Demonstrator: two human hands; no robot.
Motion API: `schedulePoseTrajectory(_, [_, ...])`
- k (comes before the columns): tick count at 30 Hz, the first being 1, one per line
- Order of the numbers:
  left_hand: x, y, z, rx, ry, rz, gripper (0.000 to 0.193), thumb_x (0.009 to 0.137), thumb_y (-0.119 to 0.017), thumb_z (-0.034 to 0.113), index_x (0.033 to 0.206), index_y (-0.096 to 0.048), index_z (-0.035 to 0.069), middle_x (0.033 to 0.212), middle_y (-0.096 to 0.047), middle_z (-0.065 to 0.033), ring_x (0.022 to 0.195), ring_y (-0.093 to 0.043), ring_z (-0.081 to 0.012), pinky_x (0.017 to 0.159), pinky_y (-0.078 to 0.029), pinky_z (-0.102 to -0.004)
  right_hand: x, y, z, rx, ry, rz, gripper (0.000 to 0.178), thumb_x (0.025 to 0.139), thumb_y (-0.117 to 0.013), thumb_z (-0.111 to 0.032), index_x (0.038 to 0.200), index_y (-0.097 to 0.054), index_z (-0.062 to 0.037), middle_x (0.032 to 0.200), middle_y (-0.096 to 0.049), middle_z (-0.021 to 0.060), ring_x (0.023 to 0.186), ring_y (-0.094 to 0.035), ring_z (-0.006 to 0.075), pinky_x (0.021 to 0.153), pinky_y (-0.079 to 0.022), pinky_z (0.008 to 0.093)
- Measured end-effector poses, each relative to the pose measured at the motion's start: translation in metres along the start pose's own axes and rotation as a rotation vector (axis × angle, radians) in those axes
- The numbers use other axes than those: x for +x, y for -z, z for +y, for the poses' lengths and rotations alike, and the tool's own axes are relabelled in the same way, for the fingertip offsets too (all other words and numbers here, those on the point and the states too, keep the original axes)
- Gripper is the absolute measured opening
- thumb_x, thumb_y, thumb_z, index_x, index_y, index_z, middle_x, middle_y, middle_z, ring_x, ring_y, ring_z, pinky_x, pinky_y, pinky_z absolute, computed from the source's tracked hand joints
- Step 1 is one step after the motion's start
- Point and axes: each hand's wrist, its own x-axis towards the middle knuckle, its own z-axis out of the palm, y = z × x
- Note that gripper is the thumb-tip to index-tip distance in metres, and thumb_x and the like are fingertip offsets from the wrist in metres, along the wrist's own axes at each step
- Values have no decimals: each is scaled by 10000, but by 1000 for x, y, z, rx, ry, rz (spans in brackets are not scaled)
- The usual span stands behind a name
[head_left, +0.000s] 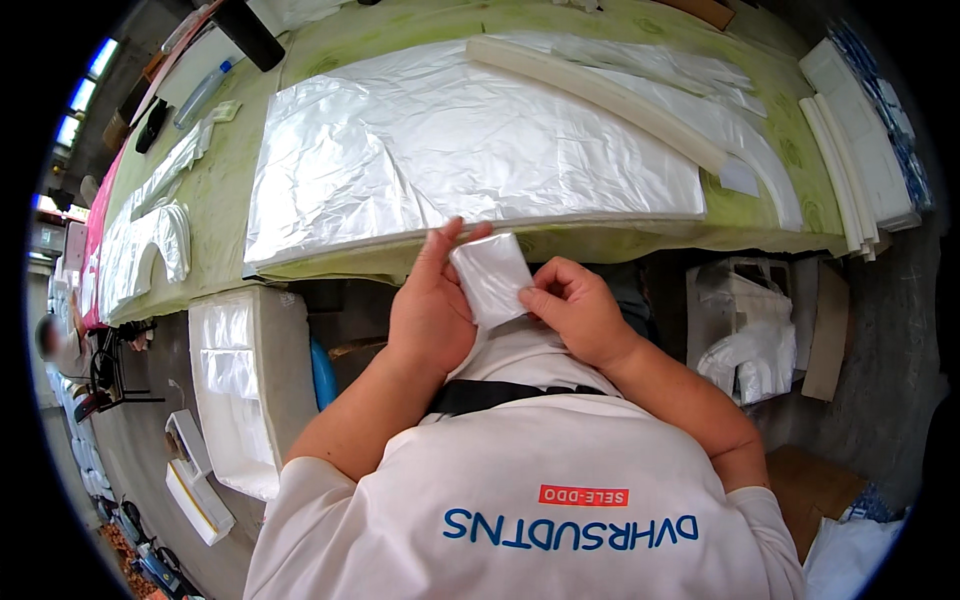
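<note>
In front of my chest I hold a small, flat white packet [492,282], glossy like a stack wrapped in plastic. My left hand [432,305] grips its left side, with the fingers partly behind it. At the right edge, my right hand [582,308] pinches it between thumb and fingers. Just beyond my hands, a large stack of shiny translucent plastic film [400,150] lies along the table edge. A long, curved cream strip [600,100] rests across the film. Beside the strip's right end sits a small white card [738,178].
A green cloth [800,140] covers the table. More plastic bags [150,245] and a bottle [203,92] are at the left, near a black cylinder [248,35]. Below the table stand a white bin [282,370] and a box of plastic bags [750,360]. White strips [835,175] lean at the right.
</note>
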Motion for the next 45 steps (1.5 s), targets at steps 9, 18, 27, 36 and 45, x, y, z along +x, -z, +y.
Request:
schedulePoseTrajectory(9, [-9,29,-15,433,-90,-93,434,944,-637,-45,1361,-548,36,1189,-622,-88,1085,-601,-162,933,-536,-315,2,-2,1,230,16,132,130,972,-689,-129,932,-607,-36,806,-629,2,739,-562,68,683,-477,226])
schedulePoseTrajectory(18, [-5,21,-17,317,-73,67,469,958,-650,37,1358,-411,92,1263,-545,-102,1094,-603,-210,912,-571,-369,1,-2,2,237,53,210,151,983,-681,-147,923,-598,-36,805,-631,6,726,-585,69,663,-491,223])
schedulePoseTrajectory(27, [0,26,-29,533,-263,-141,444,889,-732,-35,1244,-473,29,1173,-593,-95,1026,-632,-173,901,-586,-336,2,-3,3,290,89,202,164,992,-678,-171,934,-583,-51,822,-627,7,732,-591,75,675,-498,225])
schedulePoseTrajectory(36, [4,26,-31,491,-232,-91,194,961,-677,35,1124,-573,32,1055,-662,-84,961,-664,-154,847,-611,-335,2,-4,2,337,107,160,129,1001,-665,-153,985,-583,-54,861,-632,9,770,-601,82,714,-508,231])
schedulePoseTrajectory(45, [4,27,-29,449,-183,-90,146,1002,-641,106,1120,-585,42,1059,-667,-82,967,-669,-175,847,-609,-360,0,-4,-2,331,117,132,120,1002,-663,-140,995,-584,-51,882,-635,10,790,-601,80,733,-517,233])
